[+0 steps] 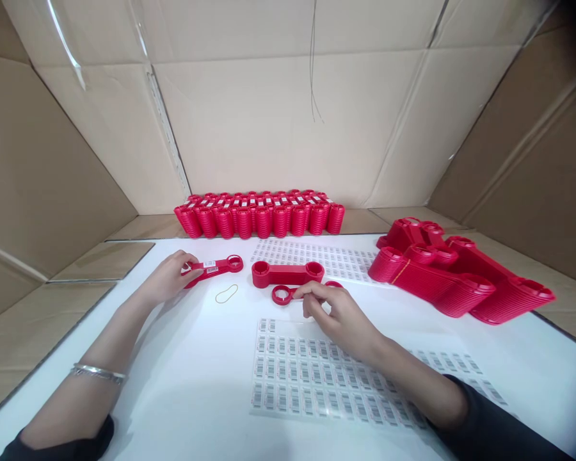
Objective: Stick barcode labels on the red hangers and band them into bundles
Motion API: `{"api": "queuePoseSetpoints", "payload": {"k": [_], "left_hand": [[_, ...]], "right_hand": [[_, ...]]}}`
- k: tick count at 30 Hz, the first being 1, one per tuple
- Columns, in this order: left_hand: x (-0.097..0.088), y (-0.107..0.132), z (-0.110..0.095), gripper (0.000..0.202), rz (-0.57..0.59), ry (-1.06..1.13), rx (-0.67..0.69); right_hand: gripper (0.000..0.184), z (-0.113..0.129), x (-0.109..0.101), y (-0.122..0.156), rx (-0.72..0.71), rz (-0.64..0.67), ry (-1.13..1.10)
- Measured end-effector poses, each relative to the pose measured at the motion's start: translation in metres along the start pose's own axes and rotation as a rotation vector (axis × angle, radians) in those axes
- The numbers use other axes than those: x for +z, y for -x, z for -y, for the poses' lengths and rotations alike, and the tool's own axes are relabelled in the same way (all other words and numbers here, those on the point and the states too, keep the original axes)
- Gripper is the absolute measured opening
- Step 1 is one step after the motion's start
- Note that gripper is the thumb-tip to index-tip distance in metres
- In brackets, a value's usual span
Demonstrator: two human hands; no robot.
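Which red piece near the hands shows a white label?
The left red piece, its end in the left hand; the middle red piece and the piece under the right hand show none.

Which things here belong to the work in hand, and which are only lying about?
Seemingly part of the work:
labelled red piece, in the left hand
red piece at the right hand
short red stack
barcode sheets
red bundles at right
back row of red bundles

Seemingly just there:
hanging strands
yellowish loop, role unclear
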State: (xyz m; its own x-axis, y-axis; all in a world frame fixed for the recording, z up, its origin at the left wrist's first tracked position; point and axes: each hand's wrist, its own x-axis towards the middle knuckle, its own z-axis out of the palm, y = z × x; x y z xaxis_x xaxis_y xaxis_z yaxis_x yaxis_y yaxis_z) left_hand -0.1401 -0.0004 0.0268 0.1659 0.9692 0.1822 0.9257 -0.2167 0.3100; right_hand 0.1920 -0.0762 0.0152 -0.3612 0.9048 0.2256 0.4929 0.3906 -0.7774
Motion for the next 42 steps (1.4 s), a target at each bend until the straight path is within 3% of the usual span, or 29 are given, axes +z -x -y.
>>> {"api": "queuePoseSetpoints", "payload": {"k": [7, 13, 21, 30, 35, 39, 42], "left_hand": [[0.011, -0.001, 0.003, 0.045, -0.001, -0.044, -0.019], [0.008, 0.000, 0.001, 0.042, 0.016, -0.054, -0.083], [0.007, 0.000, 0.002, 0.042, 0.067, -0.064, -0.133], [0.008, 0.000, 0.002, 0.041, 0.077, -0.085, -0.126], [0.011, 0.000, 0.003, 0.038, 0.067, -0.115, -0.128], [0.007, 0.003, -0.010, 0.041, -0.037, -0.132, -0.106], [0.001, 0.010, -0.032, 0.036, -0.266, -0.129, -0.026]], "right_hand": [[0.021, 0.000, -0.003, -0.002, -0.077, 0.010, 0.112], [0.024, -0.012, -0.002, -0.004, -0.121, -0.035, 0.202], [0.025, -0.020, -0.001, -0.006, -0.085, -0.076, 0.374], [0.027, -0.023, 0.001, -0.005, 0.020, 0.008, 0.551], [0.024, -0.022, 0.001, -0.007, 0.036, -0.008, 0.568], [0.027, -0.021, -0.001, -0.008, 0.090, 0.016, 0.608], [0.025, -0.021, -0.002, -0.009, 0.108, 0.035, 0.627]]}}
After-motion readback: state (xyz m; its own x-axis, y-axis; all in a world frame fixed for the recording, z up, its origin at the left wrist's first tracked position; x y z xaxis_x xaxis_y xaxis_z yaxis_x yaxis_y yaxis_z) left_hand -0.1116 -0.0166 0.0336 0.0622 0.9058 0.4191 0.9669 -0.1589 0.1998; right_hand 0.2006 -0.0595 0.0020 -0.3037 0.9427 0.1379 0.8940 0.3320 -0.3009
